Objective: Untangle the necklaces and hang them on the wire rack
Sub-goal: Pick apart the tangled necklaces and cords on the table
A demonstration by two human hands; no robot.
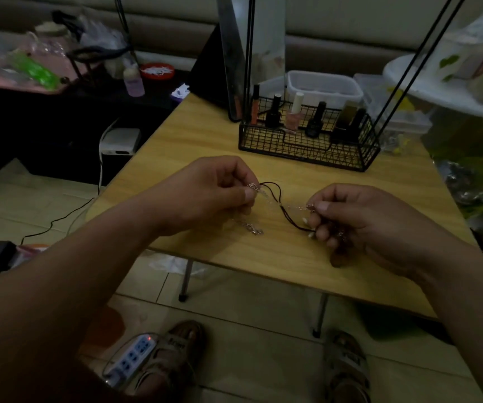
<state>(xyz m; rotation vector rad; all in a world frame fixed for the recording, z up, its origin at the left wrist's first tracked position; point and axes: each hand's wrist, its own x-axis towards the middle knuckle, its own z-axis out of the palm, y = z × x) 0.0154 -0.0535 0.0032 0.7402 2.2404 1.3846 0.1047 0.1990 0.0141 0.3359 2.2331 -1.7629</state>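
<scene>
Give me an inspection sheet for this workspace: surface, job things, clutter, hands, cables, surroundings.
Surface: wooden table on thin legs.
Job's things: black cord and silver chain, entwined, stretched between the hands over the table; wire rack at the table's back, no necklace seen on it.
Clutter: polish bottles in the rack's basket; white tub behind it.
Hands: left hand pinches the chain; right hand pinches chain and cord.
Cables: black cable on the floor at left; power strip by the left foot.
Surroundings: tiled floor, sofa behind; dim light.
</scene>
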